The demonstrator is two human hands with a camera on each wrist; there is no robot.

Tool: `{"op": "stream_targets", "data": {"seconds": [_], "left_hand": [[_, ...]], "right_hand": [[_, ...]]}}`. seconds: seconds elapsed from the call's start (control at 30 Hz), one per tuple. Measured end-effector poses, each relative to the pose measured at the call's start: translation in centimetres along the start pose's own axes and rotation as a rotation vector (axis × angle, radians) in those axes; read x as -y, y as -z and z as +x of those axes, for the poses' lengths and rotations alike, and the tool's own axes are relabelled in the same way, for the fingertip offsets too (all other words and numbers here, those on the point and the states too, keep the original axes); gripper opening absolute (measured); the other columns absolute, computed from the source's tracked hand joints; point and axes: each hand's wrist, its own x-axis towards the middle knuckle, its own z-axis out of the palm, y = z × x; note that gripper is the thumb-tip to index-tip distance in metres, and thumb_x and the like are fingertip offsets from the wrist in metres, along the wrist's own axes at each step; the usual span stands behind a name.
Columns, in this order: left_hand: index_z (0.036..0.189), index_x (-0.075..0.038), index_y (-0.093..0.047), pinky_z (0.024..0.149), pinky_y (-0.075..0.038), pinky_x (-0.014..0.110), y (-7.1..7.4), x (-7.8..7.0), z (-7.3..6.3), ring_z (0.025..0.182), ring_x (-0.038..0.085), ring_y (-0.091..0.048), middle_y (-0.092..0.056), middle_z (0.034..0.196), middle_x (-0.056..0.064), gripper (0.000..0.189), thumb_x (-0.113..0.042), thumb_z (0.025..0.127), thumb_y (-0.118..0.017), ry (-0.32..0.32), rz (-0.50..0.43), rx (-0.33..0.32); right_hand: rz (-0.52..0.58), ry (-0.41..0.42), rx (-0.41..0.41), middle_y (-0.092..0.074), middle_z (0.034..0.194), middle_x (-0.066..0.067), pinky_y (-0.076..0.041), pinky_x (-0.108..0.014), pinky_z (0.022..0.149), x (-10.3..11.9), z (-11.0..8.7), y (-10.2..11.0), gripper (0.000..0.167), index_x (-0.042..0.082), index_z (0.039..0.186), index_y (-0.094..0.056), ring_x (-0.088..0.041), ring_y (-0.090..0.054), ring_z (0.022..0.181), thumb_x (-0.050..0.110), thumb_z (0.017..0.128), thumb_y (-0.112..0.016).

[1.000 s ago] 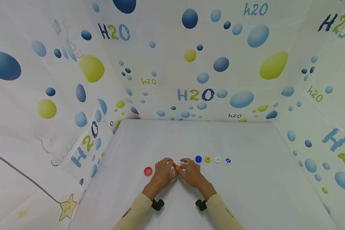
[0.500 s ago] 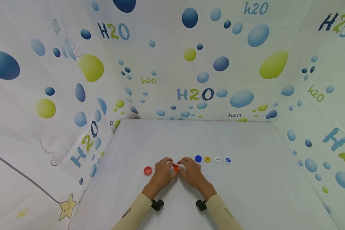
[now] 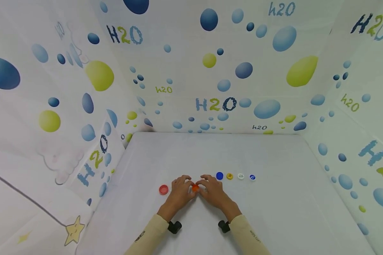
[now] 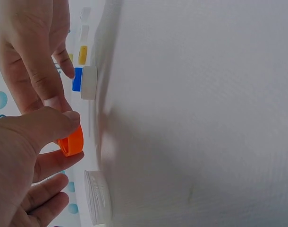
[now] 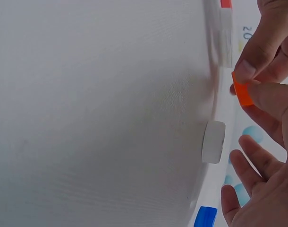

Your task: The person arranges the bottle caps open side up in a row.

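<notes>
An orange bottle cap (image 3: 195, 188) is pinched between both hands, over the middle of the table. My left hand (image 3: 180, 191) grips it from the left; in the left wrist view its thumb lies on the upper rim of the cap (image 4: 74, 141) and a fingertip supports it below. My right hand (image 3: 214, 193) pinches the opposite side with thumb and index finger, its other fingers spread loosely in the right wrist view. A white cap (image 5: 214, 142) lies beneath the right hand, and a clear ridged cap (image 4: 99, 196) beneath the left.
A red cap (image 3: 164, 190) lies left of the left hand. To the right, a blue cap (image 3: 219, 175), a yellow cap (image 3: 229, 176), a white printed cap (image 3: 240, 176) and a blue-and-white cap (image 3: 252, 177) form a row on the white tabletop (image 3: 274, 212).
The orange cap has been turned between the fingers, so more of its orange surface faces the head camera. Both hands stay nearly in place, and the caps on the table keep their places.
</notes>
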Motion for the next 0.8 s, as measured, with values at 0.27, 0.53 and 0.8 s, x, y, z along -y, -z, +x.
{"op": "stream_targets", "data": {"seconds": [0.27, 0.53, 0.8], "left_hand": [[0.104, -0.014, -0.07, 0.102, -0.028, 0.051, -0.13, 0.01, 0.11, 0.12, 0.025, -0.044, -0.052, 0.125, 0.004, 0.027, -0.031, 0.082, -0.074, 0.017, 0.0, 0.034], [0.104, -0.013, -0.07, 0.1, -0.029, 0.051, 0.39, -0.18, 0.01, 0.12, 0.027, -0.044, -0.052, 0.124, 0.006, 0.029, -0.032, 0.083, -0.073, -0.011, 0.015, 0.027], [0.103, -0.014, -0.07, 0.101, -0.028, 0.05, 0.06, -0.06, -0.01, 0.12, 0.027, -0.044, -0.052, 0.123, 0.005, 0.025, -0.028, 0.083, -0.073, -0.001, 0.015, 0.033]], "right_hand": [[-0.031, 0.004, 0.029, -0.047, 0.138, -0.003, -0.038, -0.056, 0.091, -0.35, 0.14, -0.31, 0.024, 0.029, 0.114, -0.064, -0.028, -0.045, 0.125, 0.03, 0.09, -0.064], [-0.056, -0.014, 0.031, -0.049, 0.137, -0.004, -0.037, -0.055, 0.092, -0.39, 0.45, -0.61, 0.025, 0.029, 0.114, -0.063, -0.028, -0.047, 0.123, 0.027, 0.089, -0.066], [-0.042, -0.036, 0.031, -0.051, 0.135, -0.004, -0.036, -0.055, 0.09, -0.17, 0.46, -0.84, 0.022, 0.025, 0.11, -0.065, -0.029, -0.047, 0.122, 0.028, 0.088, -0.068]]}}
